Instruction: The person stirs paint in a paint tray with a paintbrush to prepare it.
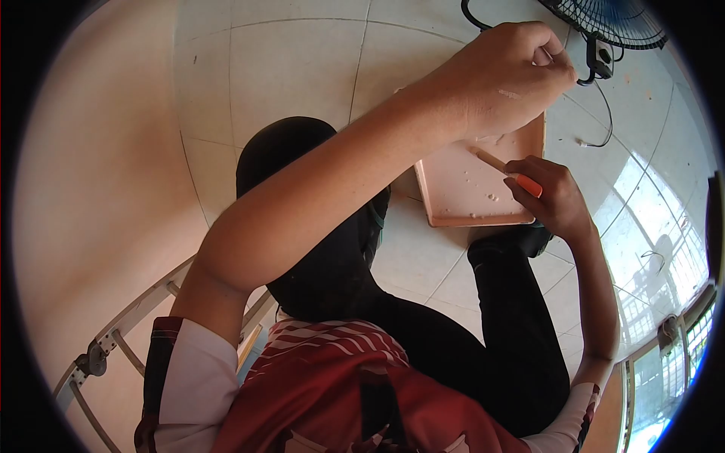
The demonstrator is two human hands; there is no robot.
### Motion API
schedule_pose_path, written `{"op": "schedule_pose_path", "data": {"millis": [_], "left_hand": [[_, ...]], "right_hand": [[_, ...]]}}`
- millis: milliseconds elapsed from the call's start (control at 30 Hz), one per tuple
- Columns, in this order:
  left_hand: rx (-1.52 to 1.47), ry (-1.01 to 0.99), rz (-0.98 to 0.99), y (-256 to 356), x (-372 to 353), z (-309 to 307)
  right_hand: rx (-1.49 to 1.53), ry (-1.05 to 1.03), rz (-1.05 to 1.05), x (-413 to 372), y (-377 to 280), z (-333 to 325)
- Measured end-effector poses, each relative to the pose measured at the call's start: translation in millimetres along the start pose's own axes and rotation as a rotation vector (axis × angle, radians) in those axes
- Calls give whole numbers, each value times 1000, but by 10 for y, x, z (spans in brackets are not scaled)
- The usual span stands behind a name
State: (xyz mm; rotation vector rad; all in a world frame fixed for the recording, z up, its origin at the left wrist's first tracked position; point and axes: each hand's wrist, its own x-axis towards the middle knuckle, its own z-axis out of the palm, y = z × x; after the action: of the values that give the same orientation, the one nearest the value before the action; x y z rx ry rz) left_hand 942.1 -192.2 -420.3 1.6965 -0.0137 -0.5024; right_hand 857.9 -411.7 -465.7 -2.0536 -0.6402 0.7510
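Note:
A shallow pale pink tray (451,189) lies on the tiled floor, with wet-looking blobs of a pinkish substance inside. My right hand (555,196) is closed around a tool with an orange handle (530,186); its light-coloured shaft points up and left over the tray. My left hand (521,72) is above the tray's far end, its fingers curled together in a pinch. What those fingers hold, if anything, is hidden. My left forearm and hand cover the far part of the tray.
A fan (623,23) with a black base part stands at the top right, and a dark cable (610,113) curves over the tiles. A metal ladder (136,309) is at the lower left beside the wall (98,166). My black-clad legs flank the floor before me.

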Motion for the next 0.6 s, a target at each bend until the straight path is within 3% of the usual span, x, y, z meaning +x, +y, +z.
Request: {"op": "schedule_pose_path", "data": {"millis": [133, 300, 600], "left_hand": [[-8, -24, -29, 9, 5, -7], [41, 14, 112, -133, 56, 37], [10, 9, 73, -138, 93, 33]], "right_hand": [[15, 0, 11, -9, 7, 5], [72, -49, 63, 13, 6, -37], [226, -156, 260, 49, -3, -121]]}}
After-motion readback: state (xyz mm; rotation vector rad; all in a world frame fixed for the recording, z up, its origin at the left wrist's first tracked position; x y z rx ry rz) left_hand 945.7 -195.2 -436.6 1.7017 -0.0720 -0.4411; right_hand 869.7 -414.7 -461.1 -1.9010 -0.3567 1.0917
